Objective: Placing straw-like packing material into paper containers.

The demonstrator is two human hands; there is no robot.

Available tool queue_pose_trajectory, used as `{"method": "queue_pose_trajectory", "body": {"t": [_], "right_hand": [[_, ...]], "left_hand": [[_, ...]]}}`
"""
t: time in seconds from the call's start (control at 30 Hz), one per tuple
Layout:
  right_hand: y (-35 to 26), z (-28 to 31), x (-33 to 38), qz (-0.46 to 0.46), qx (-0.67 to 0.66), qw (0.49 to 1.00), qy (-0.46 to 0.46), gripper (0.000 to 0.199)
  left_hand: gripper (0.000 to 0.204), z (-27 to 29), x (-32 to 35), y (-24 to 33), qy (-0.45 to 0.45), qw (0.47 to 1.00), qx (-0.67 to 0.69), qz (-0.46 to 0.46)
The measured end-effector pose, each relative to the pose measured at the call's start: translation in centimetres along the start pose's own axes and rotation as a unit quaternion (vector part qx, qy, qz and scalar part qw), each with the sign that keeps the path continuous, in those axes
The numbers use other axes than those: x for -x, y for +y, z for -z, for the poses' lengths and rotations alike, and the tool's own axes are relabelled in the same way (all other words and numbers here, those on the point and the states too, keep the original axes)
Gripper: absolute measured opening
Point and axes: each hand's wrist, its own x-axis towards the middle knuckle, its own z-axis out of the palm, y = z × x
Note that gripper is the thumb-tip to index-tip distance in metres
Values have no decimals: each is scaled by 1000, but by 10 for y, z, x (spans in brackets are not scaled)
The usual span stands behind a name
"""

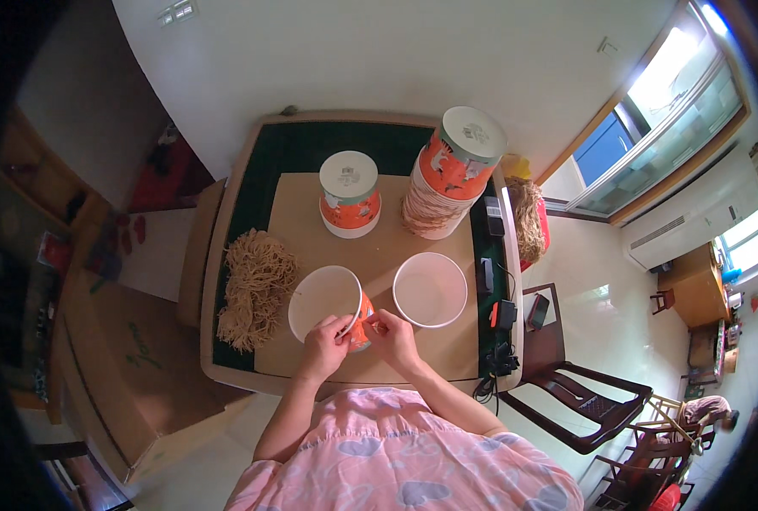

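Note:
A white-lined paper bucket (pixel 324 294) with an orange printed side tilts toward me at the near edge of the table. My left hand (pixel 326 345) is closed on its rim, thumb and fingers pinching the wall. Beside the orange side, my right hand (pixel 393 341) is closed in a pinch; what lies between its fingertips is too small to tell. Just right of it stands another open white bucket (pixel 430 290). A bundle of tan cords (pixel 257 289) lies left of the held bucket.
Farther back stands an upside-down orange bucket (pixel 349 194); a tall stack of buckets (pixel 457 170) rises at the back right. Chargers and cables (pixel 504 315) line the table's right edge. A dark chair (pixel 579 392) stands right, a large cardboard box (pixel 140 366) left.

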Motion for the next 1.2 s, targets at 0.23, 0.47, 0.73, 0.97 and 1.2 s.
{"method": "queue_pose_trajectory", "body": {"t": [0.23, 0.47, 0.73, 0.97, 1.2], "right_hand": [[6, -1, -2, 14, 26, 1000, -2, 12], [38, 3, 3, 3, 93, 995, -24, 12], [67, 8, 15, -74, 105, 989, -68, 13], [75, 9, 23, -167, -137, 975, -61, 20], [41, 4, 16, -24, -62, 991, -119, 24]], "left_hand": [[33, -9, 0, -3, -33, 999, 3, 7], [23, -34, -2, -34, -62, 993, 104, 13], [10, -60, -5, -44, -88, 996, 25, 21], [6, -56, -1, -46, -57, 993, 68, 82], [4, -47, 0, -62, -89, 967, 171, 168]]}}
